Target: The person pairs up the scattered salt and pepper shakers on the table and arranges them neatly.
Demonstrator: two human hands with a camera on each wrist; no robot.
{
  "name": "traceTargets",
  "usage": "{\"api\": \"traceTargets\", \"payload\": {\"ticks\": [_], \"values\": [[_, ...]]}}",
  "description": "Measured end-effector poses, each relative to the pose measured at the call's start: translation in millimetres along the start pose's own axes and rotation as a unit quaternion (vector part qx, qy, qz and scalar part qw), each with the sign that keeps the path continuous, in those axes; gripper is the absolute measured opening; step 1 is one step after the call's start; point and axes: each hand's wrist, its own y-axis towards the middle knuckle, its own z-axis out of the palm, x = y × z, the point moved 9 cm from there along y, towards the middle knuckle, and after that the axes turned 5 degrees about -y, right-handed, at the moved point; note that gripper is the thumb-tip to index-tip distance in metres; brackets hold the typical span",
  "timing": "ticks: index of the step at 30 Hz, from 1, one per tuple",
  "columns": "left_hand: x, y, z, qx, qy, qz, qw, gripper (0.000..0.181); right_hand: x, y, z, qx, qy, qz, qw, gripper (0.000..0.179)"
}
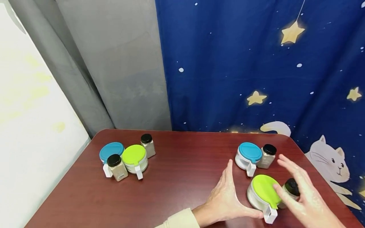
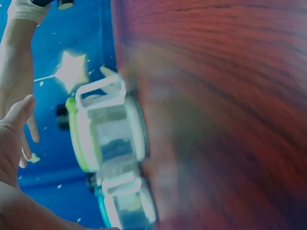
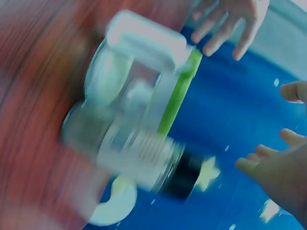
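At the near right of the table, my left hand spreads its straight fingers and thumb beside a jar with a green lid and white handle. The thumb tip lies close to that handle; whether they touch, I cannot tell. Over the jar's other side hovers my right hand, its fingers extended and holding nothing. It partly hides a black-capped seasoning bottle. In the right wrist view, this labelled bottle stands against the green-lidded jar, blurred. Behind is a blue-lidded jar beside another black-capped bottle.
On the table's left side stand another blue-lidded jar, another green-lidded jar and two black-capped bottles, one in front and one behind. A starry blue curtain hangs behind the dark red table.
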Motion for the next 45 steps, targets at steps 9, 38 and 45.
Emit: {"api": "traceTargets", "payload": {"ticks": [9,38,45], "values": [[16.0,-44.9,-45.0,0.079,-0.038,0.004,0.9961,0.124,64,7.5,7,-0.01,0.073,-0.113,0.9908,0.071],[165.6,-128.8,-337.8,-0.086,0.014,0.089,0.9922,0.087,198,26.1,202,0.165,0.097,-0.264,0.9454,0.049],[236.3,-86.5,-364.1,-0.062,0.071,0.035,0.995,0.12,256,96.7,251,0.136,-0.036,-0.312,0.9396,0.053]]}}
